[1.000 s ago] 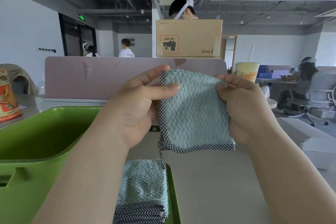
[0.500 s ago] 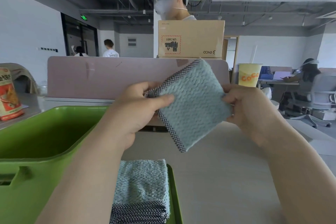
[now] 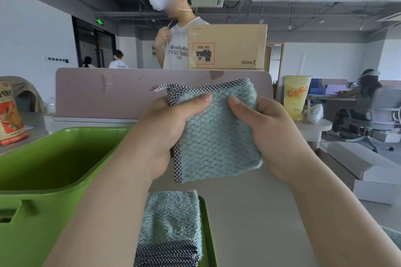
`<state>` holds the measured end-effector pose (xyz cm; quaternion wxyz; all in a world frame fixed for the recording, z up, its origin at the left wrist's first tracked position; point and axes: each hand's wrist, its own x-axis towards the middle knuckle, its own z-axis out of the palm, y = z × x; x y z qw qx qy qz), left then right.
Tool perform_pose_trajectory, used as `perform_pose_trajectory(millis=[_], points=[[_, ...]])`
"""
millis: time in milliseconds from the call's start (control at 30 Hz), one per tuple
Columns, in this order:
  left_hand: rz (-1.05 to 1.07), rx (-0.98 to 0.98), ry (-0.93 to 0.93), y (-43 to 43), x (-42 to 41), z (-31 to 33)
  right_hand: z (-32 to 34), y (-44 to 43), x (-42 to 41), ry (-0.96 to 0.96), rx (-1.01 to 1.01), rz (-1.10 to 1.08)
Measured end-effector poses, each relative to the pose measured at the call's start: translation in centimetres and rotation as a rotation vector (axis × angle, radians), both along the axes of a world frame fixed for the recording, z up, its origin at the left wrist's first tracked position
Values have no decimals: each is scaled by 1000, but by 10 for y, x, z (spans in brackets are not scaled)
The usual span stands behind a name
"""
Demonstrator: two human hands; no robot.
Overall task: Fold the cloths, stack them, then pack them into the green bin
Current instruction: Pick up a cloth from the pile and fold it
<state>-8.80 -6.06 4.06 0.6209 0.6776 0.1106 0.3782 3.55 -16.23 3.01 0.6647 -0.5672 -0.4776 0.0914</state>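
The cloth (image 3: 217,136) is up in the air over the table (image 3: 249,212), folded to a small square, with its checked hem along the top and left edges. The left hand (image 3: 165,128) and right hand (image 3: 271,134) pinch it at the upper corners, each thumb pressed flat on its front face; the other fingers are hidden behind it. Just below, nearer the person, a stack (image 3: 171,223) of folded cloths lies on a green tray (image 3: 207,234), and the bin (image 3: 65,182) stands beside that on the left, with nothing showing in the part I can see. From here I'd say the folding is well along but not finished: this cloth looks ready to go on the stack, a bit of another cloth (image 3: 392,236) peeks in at the lower right corner, and none of the packing has been done. Half a second ago the cloth was tilted on the diagonal with the hem running up its left side; now it has been squared up, and the two thumbs have come closer together on it.
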Motion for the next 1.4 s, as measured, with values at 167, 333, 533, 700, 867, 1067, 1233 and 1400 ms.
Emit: perform_pose_trajectory(millis=[167, 333, 533, 700, 867, 1067, 1233, 1400], points=[[97, 76, 22, 11, -3, -5, 3, -2, 2, 1, 26, -85], [178, 305, 231, 19, -10, -7, 0, 1, 8, -312, -96, -229], [180, 525, 199, 14, -11, -4, -1, 2, 0, -596, -209, -245], [309, 630, 104, 13, -4, -3, -1, 2, -4, -651, -231, -215], [437, 546, 15, 21, -5, -3, -4, 1, 7, -594, -270, -214], [497, 340, -99, 28, -10, -2, -4, -3, 23, -333, -163, -143], [529, 272, -82, 29, -6, -4, -10, 7, 19, 268, -35, 106], [571, 211, -90, 32, -1, -7, -20, 19, 12, 509, -130, 263]])
